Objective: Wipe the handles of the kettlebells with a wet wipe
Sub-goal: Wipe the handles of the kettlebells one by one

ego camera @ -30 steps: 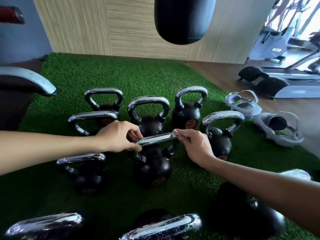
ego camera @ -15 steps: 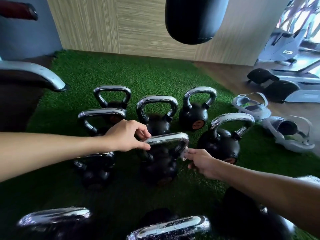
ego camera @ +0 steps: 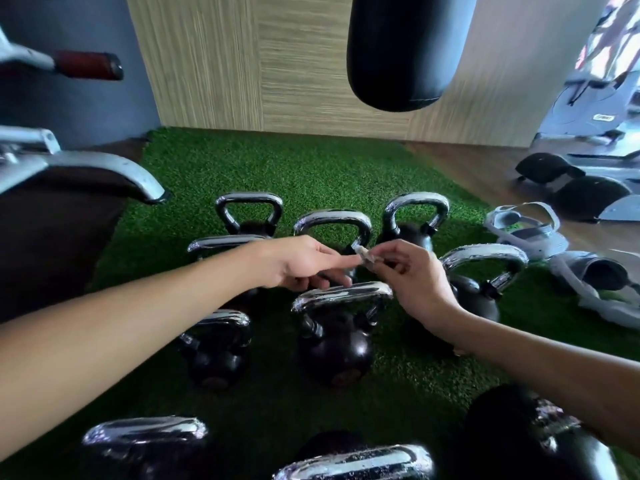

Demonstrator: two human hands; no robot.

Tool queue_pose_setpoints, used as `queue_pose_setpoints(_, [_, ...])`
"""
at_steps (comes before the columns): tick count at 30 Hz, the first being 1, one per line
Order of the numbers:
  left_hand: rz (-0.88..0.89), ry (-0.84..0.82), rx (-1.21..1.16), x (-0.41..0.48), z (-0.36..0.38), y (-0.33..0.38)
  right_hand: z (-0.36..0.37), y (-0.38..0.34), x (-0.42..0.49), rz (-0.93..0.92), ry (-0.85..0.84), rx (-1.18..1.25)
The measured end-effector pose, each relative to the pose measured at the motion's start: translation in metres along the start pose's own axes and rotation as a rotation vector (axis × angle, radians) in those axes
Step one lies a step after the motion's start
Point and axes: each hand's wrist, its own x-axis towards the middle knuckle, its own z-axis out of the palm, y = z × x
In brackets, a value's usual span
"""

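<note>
Wet wipe (ego camera: 364, 255), a small crumpled whitish wad, sits in the air between your two hands, over the middle of the cluster of weights. Your right hand (ego camera: 412, 277) pinches it between thumb and forefinger. Your left hand (ego camera: 301, 263) reaches in with its fingertips against the wad's other end; whether it grips or only touches cannot be told. Directly below the pinch lies the curved chrome handle (ego camera: 341, 295) of the round black kettlebell (ego camera: 334, 348) standing on the green artificial turf (ego camera: 311, 168). Its long axis runs across your view from left to right, rising slightly toward the right end. The right hand is nearer that raised end and the left hand nearer the other. A short drop straight down should put the wipe on the bar. Room is tight: a chrome-handled kettlebell behind (ego camera: 332, 219), another to the right (ego camera: 483, 256) and one to the left (ego camera: 221, 318) crowd the working bell, so a stroke along the bar looks safer than a wide sweep. The hanging black punching bag (ego camera: 405, 46) is well clear above.
</note>
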Motion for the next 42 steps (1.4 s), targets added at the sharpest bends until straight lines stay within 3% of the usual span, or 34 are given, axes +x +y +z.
queue_pose_setpoints(4, [0.053, -0.023, -0.449, 0.005, 0.010, -0.011, 0.009, -0.018, 0.015, -0.109, 0.047, -0.068])
queue_pose_setpoints(7, [0.085, -0.002, -0.648, 0.007, 0.009, -0.024, 0.013, -0.018, 0.024, -0.105, 0.043, -0.025])
queue_pose_setpoints(14, [0.136, 0.269, -0.794, 0.004, 0.023, -0.052, 0.030, -0.025, 0.023, -0.091, -0.005, 0.060])
queue_pose_setpoints(19, [0.202, 0.365, -0.824, 0.001, 0.034, -0.058, 0.031, -0.029, 0.023, -0.139, -0.062, 0.040])
queue_pose_setpoints(22, [0.271, 0.427, -0.725, -0.001, 0.038, -0.062, 0.031, -0.024, 0.025, -0.129, -0.129, 0.028])
queue_pose_setpoints(26, [0.375, 0.766, 0.030, -0.014, 0.040, -0.090, 0.017, -0.005, 0.034, -0.082, -0.304, -0.245])
queue_pose_setpoints(30, [0.417, 0.868, 0.343, -0.013, 0.050, -0.105, 0.008, 0.016, 0.036, -0.105, -0.433, -0.496])
queue_pose_setpoints(34, [0.584, 0.816, 0.512, -0.005, 0.052, -0.096, 0.008, 0.018, 0.034, -0.148, -0.439, -0.524])
queue_pose_setpoints(39, [0.564, 0.922, 0.493, -0.002, 0.061, -0.109, 0.007, 0.020, 0.033, -0.171, -0.451, -0.503])
queue_pose_setpoints(42, [0.449, 1.030, 0.429, -0.006, 0.057, -0.135, 0.007, 0.020, 0.030, -0.166, -0.439, -0.493])
